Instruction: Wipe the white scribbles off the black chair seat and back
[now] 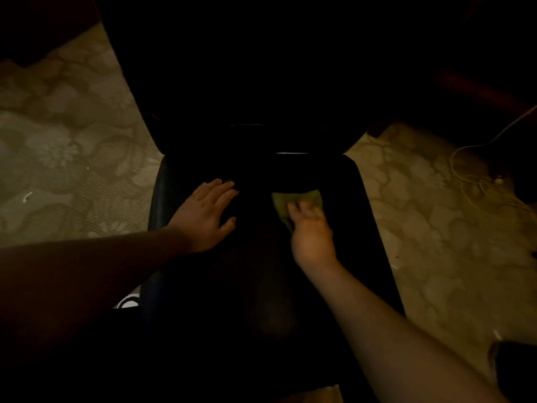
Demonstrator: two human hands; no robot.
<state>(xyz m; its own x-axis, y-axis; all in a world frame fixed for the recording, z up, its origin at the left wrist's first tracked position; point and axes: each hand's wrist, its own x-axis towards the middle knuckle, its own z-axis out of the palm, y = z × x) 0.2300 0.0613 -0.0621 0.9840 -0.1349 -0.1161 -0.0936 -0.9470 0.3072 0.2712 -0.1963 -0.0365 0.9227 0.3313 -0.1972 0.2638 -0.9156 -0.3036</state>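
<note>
The black seat (357, 216) is too dim to show scribbles. The right hand (312, 231) grips a green cloth (296, 199) on it; the left hand (207, 212) lies flat, fingers straight. Patterned beige carpet (72, 135) surrounds it.

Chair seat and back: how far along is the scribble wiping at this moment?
Done: hard to judge; no white scribbles show on the dim chair seat, but the picture is very dark. In hand: the right hand presses a green cloth onto the seat's rear part, while the left hand rests flat on the seat. Left: the chair back is too dark to tell.
</note>
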